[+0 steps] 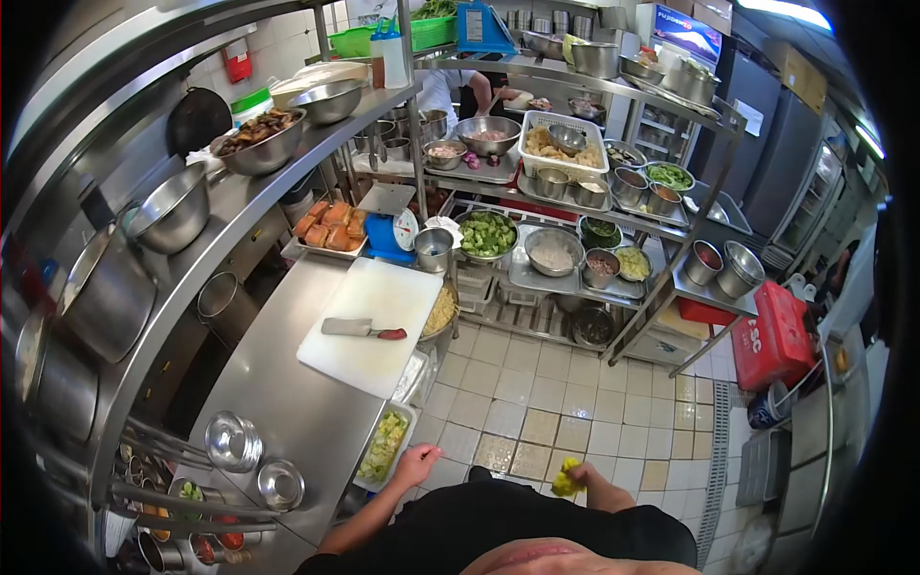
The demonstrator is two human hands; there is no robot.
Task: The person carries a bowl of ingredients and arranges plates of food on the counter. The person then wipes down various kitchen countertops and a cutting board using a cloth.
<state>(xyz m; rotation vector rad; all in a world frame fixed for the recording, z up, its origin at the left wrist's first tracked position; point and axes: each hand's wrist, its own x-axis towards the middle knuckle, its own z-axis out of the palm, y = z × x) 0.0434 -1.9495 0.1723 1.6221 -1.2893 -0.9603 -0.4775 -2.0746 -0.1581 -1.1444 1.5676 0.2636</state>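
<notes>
My right hand (pixel 596 481) is closed round a bunched yellow-green thing (pixel 567 477), too small to name surely, over the tiled floor. My left hand (pixel 419 464) is beside a white tub of chopped yellow-green vegetables (pixel 385 445) at the steel counter's edge; its fingers look curled together, and whether anything is in them cannot be made out. Ahead of it, a white cutting board (pixel 369 287) lies on the steel counter (pixel 259 355). On the board rests a cleaver (pixel 347 328) with a red handle, untouched by either hand.
Behind the board are a blue scale (pixel 388 235) and a tray of browned meat blocks (pixel 331 228). Shelves ahead hold bowls of ingredients, including green vegetables (pixel 487 235). A red box (pixel 771 335) stands right. Another person's arm (pixel 479 88) shows beyond the shelves.
</notes>
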